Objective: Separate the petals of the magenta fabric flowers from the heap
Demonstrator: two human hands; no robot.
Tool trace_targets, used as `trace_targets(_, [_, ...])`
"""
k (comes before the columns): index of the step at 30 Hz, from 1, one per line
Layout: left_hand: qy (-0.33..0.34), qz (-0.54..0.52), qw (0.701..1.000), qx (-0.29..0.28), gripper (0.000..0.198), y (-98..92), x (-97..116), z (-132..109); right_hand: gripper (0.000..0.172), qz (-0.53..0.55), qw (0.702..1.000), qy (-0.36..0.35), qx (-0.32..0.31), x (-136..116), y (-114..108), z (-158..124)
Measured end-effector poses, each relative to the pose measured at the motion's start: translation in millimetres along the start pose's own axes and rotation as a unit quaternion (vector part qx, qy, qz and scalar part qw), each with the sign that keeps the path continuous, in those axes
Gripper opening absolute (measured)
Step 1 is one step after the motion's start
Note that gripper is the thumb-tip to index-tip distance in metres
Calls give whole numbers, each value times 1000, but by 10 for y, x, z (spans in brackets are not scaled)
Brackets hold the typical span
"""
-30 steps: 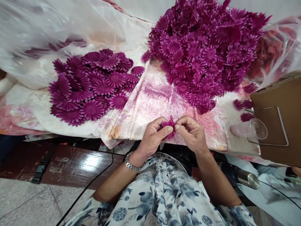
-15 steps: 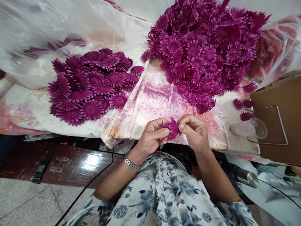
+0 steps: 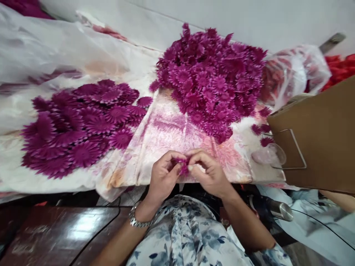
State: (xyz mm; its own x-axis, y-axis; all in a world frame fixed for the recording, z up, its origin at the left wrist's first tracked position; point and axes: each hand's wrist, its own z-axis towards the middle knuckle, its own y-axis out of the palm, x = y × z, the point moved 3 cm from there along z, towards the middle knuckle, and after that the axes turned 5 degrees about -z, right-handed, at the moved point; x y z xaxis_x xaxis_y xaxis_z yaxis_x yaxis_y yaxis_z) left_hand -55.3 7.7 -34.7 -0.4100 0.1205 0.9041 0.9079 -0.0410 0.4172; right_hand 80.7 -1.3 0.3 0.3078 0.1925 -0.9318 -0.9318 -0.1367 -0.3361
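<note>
Between my two hands, over the table's front edge, is a small purple artificial flower (image 3: 183, 168), mostly covered by fingers. My left hand (image 3: 165, 173), with a metal watch on its wrist, pinches it from the left. From the right, thumb and fingertips of my right hand (image 3: 207, 171) close on its other side. Beyond the hands rises a tall heap of layered purple flowers (image 3: 213, 85). A lower pile of flat purple petal discs (image 3: 80, 129) lies to the left.
A brown cardboard box (image 3: 318, 136) with a bent wire stand (image 3: 298, 147) is on the right, beside a clear plastic cup (image 3: 269, 155). Plastic sheeting (image 3: 61, 48) covers the back left. A bag of red pieces (image 3: 285, 74) sits behind the box. A patterned cloth (image 3: 169, 129) covers the table.
The camera view has shifted, so the piles sit lower and more to the left. My hands have drawn closer together, and their fingers now cover more of the flower.
</note>
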Motion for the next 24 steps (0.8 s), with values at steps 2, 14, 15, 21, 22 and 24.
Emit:
trace_targets(2, [-10,-10,1000,-5,10,28,-28,-1,6,-5,1000,12,21,14,44,1])
trace_targets(14, [-77,-46,996,-12,16,21,-33,24,53,-344,914,87,198,483,-1159,290])
trace_targets(15, [-80,-45,996,-11,17,11,-34,26,57,-365,908,103,179,515,-1153,294])
trace_targets(21, [-81,-32,996,-4,19,-49,-9,44,30,-447,879,85,143,574,-997,271])
trace_targets(22, [-83,-32,996,-4,19,-58,-7,48,27,-454,876,72,149,580,-985,270])
trace_targets(24, [-90,-32,995,-5,21,-73,-6,56,21,-459,872,48,165,594,-977,267])
